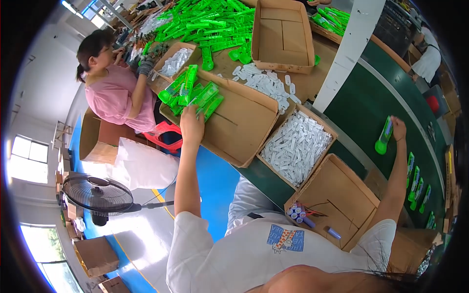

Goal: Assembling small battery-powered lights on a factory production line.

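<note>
Green worktop [355, 110] spreads away to the right. At the far side lies a broad heap of green cases [205, 29]. Nearer, a shallow cardboard tray [239, 132] holds several tray cases [188, 85] at its left end; just right of it sits a cardboard box [270, 158] filled with small white strips [296, 146]. Left hand [192, 126]: fingers bent against the tray cases, though I cannot tell whether they grip. Right hand [398, 129]: fingers closed, pinching the upper end of a single green case [384, 138] over the worktop.

My left forearm [189, 171] extended ahead, left hand [192, 126] bare with fingers bent, my right forearm [396, 178] out to the side, right hand [398, 129] pinching with fingertips
</note>
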A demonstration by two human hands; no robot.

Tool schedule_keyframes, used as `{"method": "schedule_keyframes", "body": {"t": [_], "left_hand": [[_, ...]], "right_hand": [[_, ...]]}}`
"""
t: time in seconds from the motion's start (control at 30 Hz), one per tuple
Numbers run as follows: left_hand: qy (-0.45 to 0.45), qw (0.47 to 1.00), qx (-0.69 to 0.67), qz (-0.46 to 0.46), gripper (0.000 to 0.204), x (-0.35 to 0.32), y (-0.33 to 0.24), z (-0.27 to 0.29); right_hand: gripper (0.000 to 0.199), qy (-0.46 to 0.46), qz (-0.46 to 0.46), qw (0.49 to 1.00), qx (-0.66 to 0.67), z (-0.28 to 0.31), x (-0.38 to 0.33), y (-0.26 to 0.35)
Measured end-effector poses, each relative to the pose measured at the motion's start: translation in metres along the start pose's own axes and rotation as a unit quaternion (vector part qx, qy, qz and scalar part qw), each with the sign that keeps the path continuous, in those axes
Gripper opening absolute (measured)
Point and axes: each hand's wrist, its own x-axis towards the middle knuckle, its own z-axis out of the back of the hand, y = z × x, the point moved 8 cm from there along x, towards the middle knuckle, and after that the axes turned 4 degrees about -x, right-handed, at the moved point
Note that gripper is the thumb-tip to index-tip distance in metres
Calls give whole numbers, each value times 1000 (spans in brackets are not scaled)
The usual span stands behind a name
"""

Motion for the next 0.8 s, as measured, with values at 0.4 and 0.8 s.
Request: {"method": "schedule_keyframes", "body": {"t": [0.4,0.8], "left_hand": [[183,971,144,-60,45,0,5,-44],[42,990,-22,-136,52,-11,-33,-31]], "right_hand": [[18,-149,179,958,166,130,-154,311],[19,196,299,901,244,134,-333,424]]}}
